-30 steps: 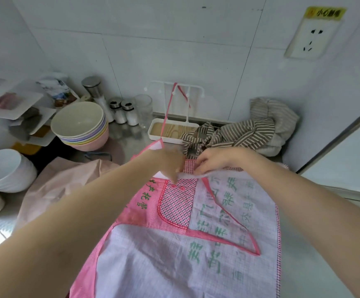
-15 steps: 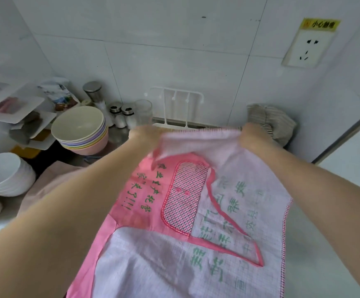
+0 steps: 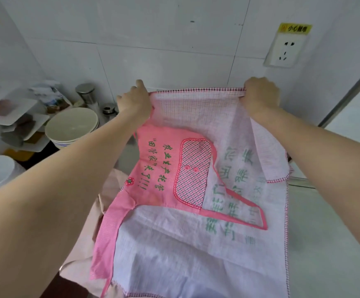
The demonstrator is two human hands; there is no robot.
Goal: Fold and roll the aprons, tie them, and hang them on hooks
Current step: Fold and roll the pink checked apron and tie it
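Apron (image 3: 196,244), pink-and-white check, fills centre and lower frame, far edge lifted toward upper middle. Left hand (image 3: 135,104) and right hand (image 3: 260,96) each pinch one corner of dotted hem, fingers curled tight on cloth. Looks thin, light, floppy, sags between grips, so probably creases easy. Best hold at hem corners, keep edge taut. Neck loop (image 3: 239,214) could snag.

White tiled wall (image 3: 153,35), socket (image 3: 285,50) upper right, steel counter (image 3: 325,233), stacked bowls (image 3: 71,125) left.
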